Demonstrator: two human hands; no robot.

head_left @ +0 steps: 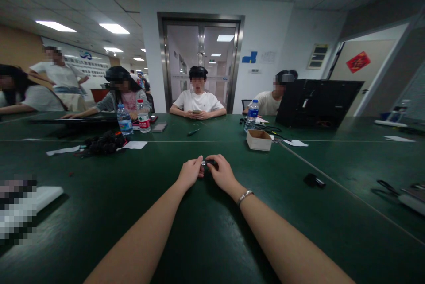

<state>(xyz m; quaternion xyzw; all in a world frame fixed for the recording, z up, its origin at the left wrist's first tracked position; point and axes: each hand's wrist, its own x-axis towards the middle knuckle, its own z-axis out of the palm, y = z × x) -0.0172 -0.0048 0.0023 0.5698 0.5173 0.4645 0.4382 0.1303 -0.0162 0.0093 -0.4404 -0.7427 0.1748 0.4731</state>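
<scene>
Both of my hands meet above the green table (pixel 206 239), near the middle of the view. A small black-and-silver object (pixel 208 162) sits between them, too small to name. The fingers and thumb of my left hand (pixel 191 172) close on its silver end. My right hand (pixel 223 171), with a metal bracelet (pixel 245 197) at the wrist, pinches the dark end. Fingers cover much of the object. Another small black-and-silver object (pixel 314 180) lies on the table to the right of my right hand.
Beyond my hands stand an open cardboard box (pixel 259 141), a water bottle (pixel 251 115) and a dark monitor (pixel 317 103). Two bottles (pixel 144 118) and a black cable heap (pixel 105 143) are at left. A pen (pixel 193 132) lies ahead. Several people sit around the table.
</scene>
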